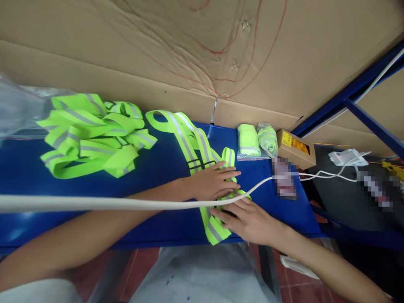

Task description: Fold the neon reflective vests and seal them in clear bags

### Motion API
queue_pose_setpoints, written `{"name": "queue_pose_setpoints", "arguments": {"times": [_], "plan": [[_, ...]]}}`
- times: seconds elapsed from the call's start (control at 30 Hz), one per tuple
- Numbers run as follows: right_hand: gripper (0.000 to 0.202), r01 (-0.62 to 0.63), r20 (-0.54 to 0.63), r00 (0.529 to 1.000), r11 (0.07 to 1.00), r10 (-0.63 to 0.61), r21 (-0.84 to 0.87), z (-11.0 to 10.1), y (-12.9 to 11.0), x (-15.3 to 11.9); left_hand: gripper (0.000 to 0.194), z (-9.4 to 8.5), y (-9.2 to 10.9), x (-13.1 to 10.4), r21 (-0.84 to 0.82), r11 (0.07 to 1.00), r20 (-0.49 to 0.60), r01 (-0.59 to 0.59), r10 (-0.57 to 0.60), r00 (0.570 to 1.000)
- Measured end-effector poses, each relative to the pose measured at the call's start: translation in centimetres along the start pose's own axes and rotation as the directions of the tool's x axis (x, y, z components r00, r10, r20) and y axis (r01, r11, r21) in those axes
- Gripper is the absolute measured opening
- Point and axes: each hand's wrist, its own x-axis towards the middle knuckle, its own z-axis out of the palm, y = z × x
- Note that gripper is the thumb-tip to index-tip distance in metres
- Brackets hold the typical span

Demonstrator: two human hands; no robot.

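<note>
A length of neon-yellow reflective strap with a grey stripe and black buckles lies across the blue table in front of me. My left hand rests palm down over its folded part, fingers stretched and spread. Just below, my right hand has its fingers bent over the same strap, thumb apart on the left side. One strap end sticks out below the hands, close to the table's front edge. The fold beneath both hands is partly hidden.
A heap of similar straps lies at the left beside clear plastic bags. Bagged rolled straps and a cardboard box stand at the back right. A white cable runs across the view, in front of my left forearm.
</note>
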Motion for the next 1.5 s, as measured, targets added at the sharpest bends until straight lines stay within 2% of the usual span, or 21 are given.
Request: {"name": "queue_pose_setpoints", "arguments": {"times": [0.1, 0.13, 0.23, 0.33, 0.5, 0.63, 0.87, 0.97, 1.03, 1.13, 1.23, 1.37, 1.5], "plan": [[0.081, -0.02, 0.007, 1.0, 0.999, 0.02, -0.032, 0.0, -1.3, -1.1, 0.039, 0.1, -0.1, 0.0, -0.012, 1.0, -0.023, -0.005, 0.005, 1.0], [0.083, -0.02, -0.002, 1.0, 0.998, 0.02, -0.06, 0.0, -1.7, -1.3, 0.039, 0.1, -0.2, 0.0, -0.018, 1.0, -0.024, -0.006, 0.005, 1.0], [0.062, -0.032, -0.036, 0.999, 0.993, 0.028, -0.112, 0.4, -2.8, -1.7, 0.039, 0.2, -0.5, -0.1, -0.034, 0.999, -0.02, -0.011, 0.01, 1.0], [0.053, -0.034, -0.063, 0.998, 0.994, 0.027, -0.104, 0.9, -3.3, -1.9, 0.041, 0.0, -0.6, -0.3, -0.027, 1.0, -0.019, -0.011, 0.011, 1.0], [0.051, -0.061, -0.118, 0.992, 0.994, 0.05, -0.085, 1.4, -3.6, -2.4, 0.048, -0.8, -0.2, -0.2, -0.001, 0.999, -0.047, 0.052, -0.052, 0.998], [0.054, -0.06, -0.133, 0.99, 0.992, 0.044, -0.114, 1.7, -3.8, -2.7, 0.049, -1.0, -0.4, -0.3, 0.068, 0.987, -0.073, 0.147, -0.142, 0.987], [0.046, -0.046, -0.137, 0.99, 0.993, 0.032, -0.106, 0.8, -4.1, -2.2, 0.042, -0.7, -1.7, -1.2, 0.062, 0.98, -0.026, 0.192, -0.19, 0.981], [0.035, -0.014, -0.08, 0.997, 0.999, 0.011, -0.039, -0.6, -3.4, -1.5, 0.041, -0.7, -2.2, -1.3, 0.04, 0.982, -0.001, 0.186, -0.186, 0.982], [0.027, -0.013, 0.004, 1.0, 0.999, 0.013, 0.043, -1.6, -2.5, -0.7, 0.04, -0.7, -2.4, -1.4, 0.027, 0.984, 0.011, 0.175, -0.175, 0.985], [0.031, -0.029, 0.139, 0.99, 0.976, -0.001, 0.217, -2.7, -0.7, 0.8, 0.039, -0.7, -2.5, -1.3, 0.028, 0.989, 0.023, 0.145, -0.146, 0.989], [0.036, -0.022, 0.193, 0.98, 0.949, -0.041, 0.315, -2.7, 0.9, 2.4, 0.038, -0.6, -2.5, -1.4, 0.034, 0.991, 0.019, 0.13, -0.131, 0.991], [0.04, -0.027, 0.142, 0.99, 0.972, -0.006, 0.233, -1.5, 1.4, 3.6, 0.039, -0.4, -2.4, -1.4, 0.035, 0.989, -0.008, 0.142, -0.142, 0.99], [0.034, -0.016, -0.068, 0.998, 0.999, 0.02, 0.049, -0.1, 0.6, 3.3, 0.041, -0.4, -2.3, -1.4, 0.037, 0.988, -0.019, 0.151, -0.151, 0.988]]}}
